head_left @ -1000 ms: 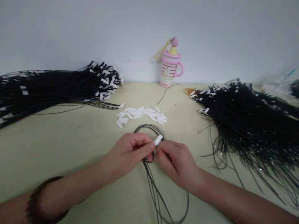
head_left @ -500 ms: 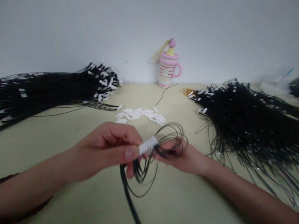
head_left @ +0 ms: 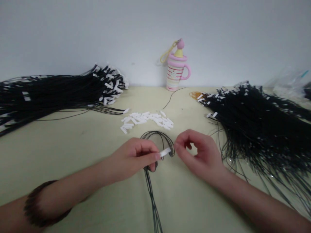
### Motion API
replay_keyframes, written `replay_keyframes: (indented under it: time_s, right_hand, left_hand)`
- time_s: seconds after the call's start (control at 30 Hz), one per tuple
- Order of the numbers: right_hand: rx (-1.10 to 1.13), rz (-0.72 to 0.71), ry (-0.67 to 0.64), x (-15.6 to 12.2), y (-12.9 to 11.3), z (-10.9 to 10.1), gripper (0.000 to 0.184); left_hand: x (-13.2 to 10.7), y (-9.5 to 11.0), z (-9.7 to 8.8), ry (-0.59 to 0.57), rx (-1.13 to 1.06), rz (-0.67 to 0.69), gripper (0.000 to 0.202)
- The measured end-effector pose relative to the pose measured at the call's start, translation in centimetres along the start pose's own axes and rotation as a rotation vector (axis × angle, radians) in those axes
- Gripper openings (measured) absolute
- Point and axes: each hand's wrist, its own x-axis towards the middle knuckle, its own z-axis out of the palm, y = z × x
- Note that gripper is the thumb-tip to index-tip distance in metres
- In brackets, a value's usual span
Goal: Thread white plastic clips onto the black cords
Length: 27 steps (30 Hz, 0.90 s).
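Two black cord heaps [head_left: 53,92], one loose clip pile [head_left: 145,119], one pink cup [head_left: 175,72], one looped cord [head_left: 155,132], two hands [head_left: 136,157]

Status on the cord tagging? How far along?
Done, likely: neat bundle of tagged cords on the left. In hand: left hand pinches a white tag on a looped black cord; right hand is beside the loop. To do: loose white tags and the tangled cord pile on the right, though that shows white bits too.

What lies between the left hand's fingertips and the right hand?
Head view: a small white plastic tab the left hand pinches, plus a loop of thin black cords.
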Motion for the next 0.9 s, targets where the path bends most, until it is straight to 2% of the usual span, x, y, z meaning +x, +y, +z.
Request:
replay_keyframes:
  time_s: [0.1, 0.17, 0.27, 0.4, 0.47, 0.53, 0.6, 0.67, 0.73, 0.8, 0.83, 0.9]
  right_hand:
    - [-0.03, -0.04, -0.31, -1.5, -1.6, 1.3, 0.022]
    - [-0.012, 0.005, -0.42, -2.1, -1.8, 2.2, 0.026]
    - [0.033, 0.059, -0.438, -2.3, -1.5, 2.9, 0.023]
    - [0.103, 0.166, -0.476, -1.9, -1.1, 2.6, 0.023]
    - [0.211, 0.321, -0.518, -1.5, -1.1, 2.0, 0.016]
    - [0.411, 0.516, -0.578, -1.2, -1.2, 1.2, 0.003]
    - [0.616, 0.616, -0.603, -0.6, -1.5, 0.0, 0.018]
    - [0.75, 0.566, -0.47, 0.0, -1.8, -1.6, 0.03]
    - [0.801, 0.471, -0.168, 0.8, -2.2, -3.6, 0.026]
    - [0.791, 0.401, 0.151, 1.6, -2.6, -5.4, 0.05]
    - [0.784, 0.377, 0.27, 2.1, -2.6, -6.2, 0.06]
    - [0.809, 0.326, 0.414, 2.8, -2.5, -7.3, 0.063]
  left_hand:
    - [0.1, 0.1, 0.2, 0.095, -0.078, 0.012, 0.018]
    - [0.1, 0.2, 0.4, 0.138, -0.101, 0.013, 0.017]
    - [0.2, 0.1, 0.4, 0.151, -0.155, 0.003, 0.017]
    - [0.2, -0.1, 0.1, 0.134, -0.266, -0.036, 0.018]
    - [0.3, 0.0, -0.1, 0.136, -0.289, -0.076, 0.019]
    - [0.4, 0.1, -0.3, 0.142, -0.309, -0.13, 0.019]
    - [0.5, 0.1, -0.6, 0.149, -0.351, -0.164, 0.017]
    - [0.6, -0.1, -0.8, 0.147, -0.411, -0.164, 0.016]
    - [0.8, -0.3, -1.0, 0.137, -0.459, -0.152, 0.014]
    - [0.9, -0.5, -1.2, 0.133, -0.483, -0.157, 0.012]
    - [0.9, -0.6, -1.2, 0.133, -0.489, -0.164, 0.011]
    - [1.0, -0.7, -1.3, 0.136, -0.494, -0.175, 0.011]
